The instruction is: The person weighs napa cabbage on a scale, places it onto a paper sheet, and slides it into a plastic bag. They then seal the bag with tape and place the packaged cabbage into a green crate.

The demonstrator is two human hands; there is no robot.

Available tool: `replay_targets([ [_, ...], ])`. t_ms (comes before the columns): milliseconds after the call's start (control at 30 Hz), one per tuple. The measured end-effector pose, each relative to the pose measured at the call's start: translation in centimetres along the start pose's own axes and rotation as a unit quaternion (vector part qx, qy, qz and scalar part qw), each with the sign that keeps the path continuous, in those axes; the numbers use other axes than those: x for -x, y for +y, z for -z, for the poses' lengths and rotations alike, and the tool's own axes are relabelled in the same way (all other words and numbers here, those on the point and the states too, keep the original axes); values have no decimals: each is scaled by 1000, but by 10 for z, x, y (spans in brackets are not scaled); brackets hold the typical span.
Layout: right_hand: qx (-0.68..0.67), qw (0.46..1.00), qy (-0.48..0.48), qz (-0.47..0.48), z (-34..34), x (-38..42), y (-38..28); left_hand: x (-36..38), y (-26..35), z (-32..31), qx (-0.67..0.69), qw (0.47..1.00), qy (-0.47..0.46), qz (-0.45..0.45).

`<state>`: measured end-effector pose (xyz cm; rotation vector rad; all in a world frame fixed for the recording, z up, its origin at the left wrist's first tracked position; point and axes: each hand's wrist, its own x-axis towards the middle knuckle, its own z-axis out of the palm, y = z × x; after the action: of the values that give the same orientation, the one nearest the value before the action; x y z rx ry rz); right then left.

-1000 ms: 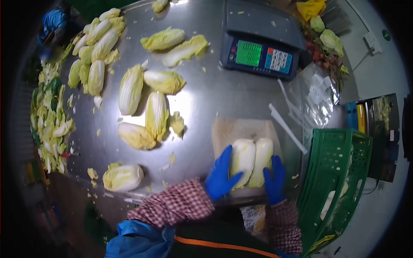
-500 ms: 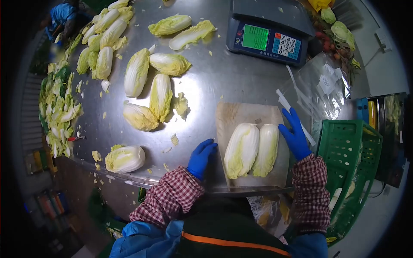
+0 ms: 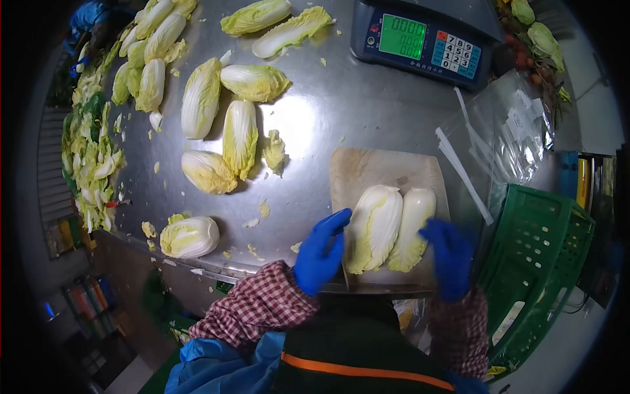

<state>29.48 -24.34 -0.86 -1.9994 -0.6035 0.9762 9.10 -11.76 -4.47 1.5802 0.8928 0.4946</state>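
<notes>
Two pale cabbages lie side by side on a brown paper sheet (image 3: 348,172) near the table's front edge: a wider left cabbage (image 3: 375,230) and a narrower right cabbage (image 3: 415,226). My left hand (image 3: 320,253), in a blue glove, is beside the left cabbage, fingers apart and holding nothing. At the right cabbage's outer side is my right hand (image 3: 449,256), also gloved in blue. Motion smears its fingers, and whether it touches the leaves is unclear.
A scale (image 3: 420,41) stands at the back, with clear plastic bags (image 3: 518,131) and white strips (image 3: 464,176) right of the paper. Several cabbages (image 3: 202,98) lie left, beyond a single cabbage (image 3: 190,237). A green crate (image 3: 535,256) is at the right; a person (image 3: 92,20) is at the far left.
My left hand has moved up and right to the left cabbage. My right hand has come down, off the paper's upper right side, towards the right cabbage. The camera view has shifted slightly.
</notes>
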Motion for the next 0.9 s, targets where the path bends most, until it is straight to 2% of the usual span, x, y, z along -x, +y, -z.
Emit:
replay_targets([
  [33,-4,995,-47,-91,-14,13,-11,-4,-2,-7,0,1000,0,4],
  [100,44,995,-28,-90,-47,27,-2,-17,-7,-16,-223,973,4,-53],
  [133,91,992,-7,-86,-62,29,5,-22,-13,-17,-242,970,-21,-10],
  [167,91,992,-6,-86,-74,27,13,-28,-27,-17,-241,970,-21,-11],
  [200,29,999,6,-42,-85,24,16,-38,-30,-13,-127,986,-91,65],
  [233,-34,999,19,3,-90,22,16,-45,-30,-9,-11,977,-159,138],
  [267,-127,990,-1,-69,-84,24,13,-44,-27,-3,61,976,-153,145],
  [300,-127,990,1,-68,-74,24,2,-44,-22,6,89,978,-133,133],
  [333,-244,961,-47,-125,-61,25,-7,-46,-2,19,219,943,-152,200],
  [367,-355,912,-96,-184,-55,31,-10,-43,18,29,345,885,-164,265],
  [433,-357,915,-96,-162,-54,40,-10,-37,33,39,360,883,-176,243],
  [500,-313,943,-73,-86,-50,46,-22,-39,46,45,375,883,-191,207],
  [600,-298,950,-65,-64,-45,53,-46,-34,58,47,412,867,-194,204],
  [667,-294,952,-74,-48,-46,59,-57,-26,65,38,335,920,-193,57],
  [733,-285,954,-86,-29,-49,65,-71,-16,77,38,313,926,-202,55],
  [800,-189,982,-28,0,-58,74,-83,-7,84,39,304,933,-188,53],
  [833,-188,982,-28,8,-62,77,-85,-3,84,41,321,931,-160,60],
  [900,-58,988,75,125,-71,81,-87,6,83,46,337,930,-130,62],
])
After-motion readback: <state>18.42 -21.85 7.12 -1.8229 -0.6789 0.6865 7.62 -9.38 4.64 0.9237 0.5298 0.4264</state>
